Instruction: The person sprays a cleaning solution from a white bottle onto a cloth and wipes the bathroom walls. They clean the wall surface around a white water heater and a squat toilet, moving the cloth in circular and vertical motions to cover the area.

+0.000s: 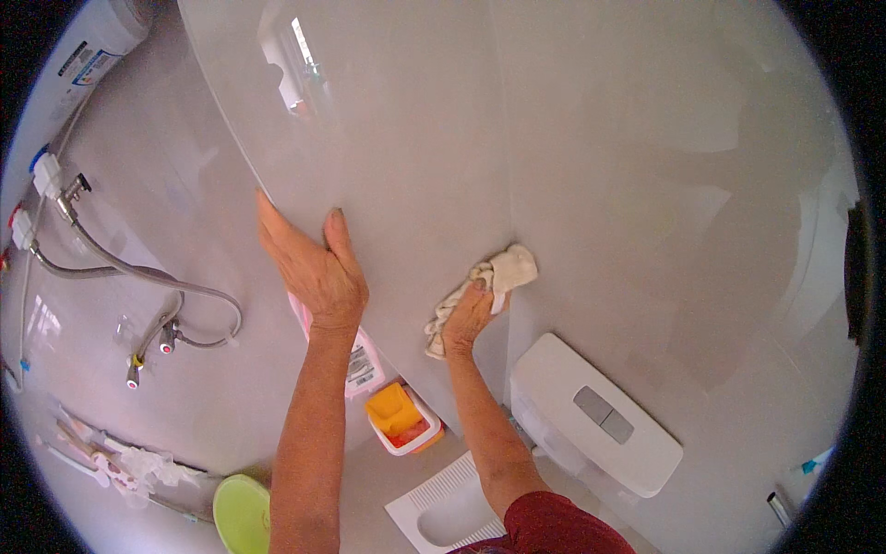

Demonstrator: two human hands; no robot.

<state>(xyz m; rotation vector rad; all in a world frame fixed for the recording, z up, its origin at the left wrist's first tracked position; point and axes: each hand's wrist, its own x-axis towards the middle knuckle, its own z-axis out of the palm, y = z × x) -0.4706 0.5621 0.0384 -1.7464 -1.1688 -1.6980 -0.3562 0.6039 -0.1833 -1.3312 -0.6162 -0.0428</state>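
My right hand is closed around a crumpled cream cloth and presses it to the glossy grey tiled wall, close to a vertical joint. To the left, my left hand lies flat with the thumb spread apart, its fingertips at the edge where the tiled surface turns. Nothing shows in that hand. Part of a pink bottle with a pale label is visible behind my left forearm, which hides the rest. Beside the bottle stands a white-rimmed container with orange and red things in it.
A white cistern with a grey double button is at the lower right, near a white squat toilet. Braided hoses and valves hang at left below a white cylindrical tank. A green basin sits lower left.
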